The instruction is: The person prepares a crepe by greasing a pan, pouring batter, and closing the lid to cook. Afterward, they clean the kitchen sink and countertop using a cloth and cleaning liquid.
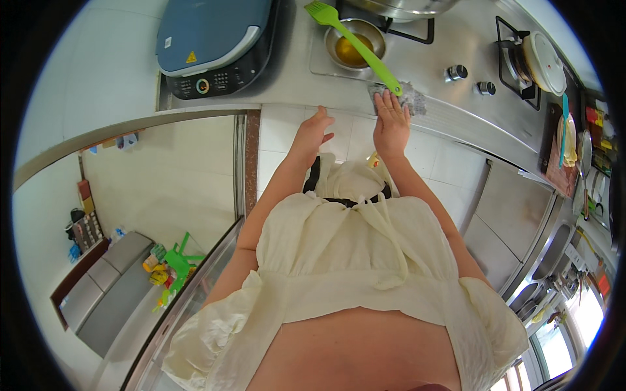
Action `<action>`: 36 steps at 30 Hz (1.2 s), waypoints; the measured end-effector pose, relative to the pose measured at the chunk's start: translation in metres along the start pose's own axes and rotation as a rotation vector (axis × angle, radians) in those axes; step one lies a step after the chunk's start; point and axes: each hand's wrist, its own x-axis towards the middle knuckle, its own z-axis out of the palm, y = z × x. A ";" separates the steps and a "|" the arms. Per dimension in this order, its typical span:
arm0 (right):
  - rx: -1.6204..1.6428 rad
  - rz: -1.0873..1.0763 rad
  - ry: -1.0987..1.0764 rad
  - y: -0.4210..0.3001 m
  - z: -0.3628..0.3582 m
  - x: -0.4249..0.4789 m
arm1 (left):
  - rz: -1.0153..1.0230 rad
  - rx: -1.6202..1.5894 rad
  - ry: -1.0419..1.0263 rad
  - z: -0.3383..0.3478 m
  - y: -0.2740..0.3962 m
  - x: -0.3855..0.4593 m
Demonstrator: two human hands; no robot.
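My right hand (392, 124) lies with its fingers stretched over a crumpled grey cloth (414, 100), holding it against the front edge of the steel counter (337, 90). Just beyond those fingertips is the handle end of a green basting brush (364, 49). The brush rests across a small metal bowl (332, 46) with yellow liquid in it, its bristle end past the far rim. My left hand (315, 131) is in the air before the counter edge, fingers apart and holding nothing. The underside of my right hand is hidden.
A blue-lidded electric griddle (215, 36) stands left on the counter. A metal pan (403, 7) sits on the far burner. At right are stove knobs (458, 73), a lidded white pot (545, 63) and a cutting board (557, 171). A sliding-door frame (239, 166) runs at left.
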 end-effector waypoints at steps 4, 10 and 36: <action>0.024 -0.015 -0.037 -0.045 0.025 0.005 | -0.056 0.052 -0.151 -0.045 0.015 -0.005; 0.113 -0.045 -0.008 -0.101 0.056 0.013 | -0.118 0.135 -0.166 -0.107 0.013 0.003; 0.221 0.022 -0.157 -0.151 0.084 0.054 | -0.140 0.205 -0.137 -0.165 0.036 0.022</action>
